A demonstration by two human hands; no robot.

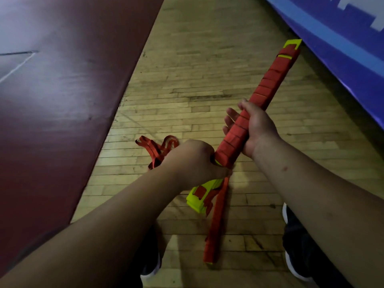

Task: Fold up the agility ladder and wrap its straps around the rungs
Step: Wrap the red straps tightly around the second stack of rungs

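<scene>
The agility ladder (pixel 268 84) is folded into one long bundle, held slanting in the air above the wooden floor (pixel 197 69), its far end high on the right and its near end low in the middle. A red strap (pixel 232 140) is wound round most of its length in close turns, so only the yellow tip (pixel 292 43) at the top and the stacked yellow rung ends (pixel 197 196) at the bottom show. The right hand (pixel 257 125) grips the bundle about midway, fingers curled under it with their tips showing on the far side. The left hand (pixel 195 161) is closed at the lowest turn, thumb pinching the strap against the bundle; its fingers are hidden under the hand, so exactly how they hold I cannot tell. From there a strap tail (pixel 216 221) hangs down to the floor, ending in a small yellow piece. A tangle of loose strap (pixel 158 148) lies on the floor beyond the left hand, partly hidden by it. Two dark shoes with white soles (pixel 295 265) peek out under the forearms, mostly covered. A maroon painted area (pixel 62 100) fills the left, and a blue mat (pixel 342 48) runs along the right, its white marking cut off by the frame.
</scene>
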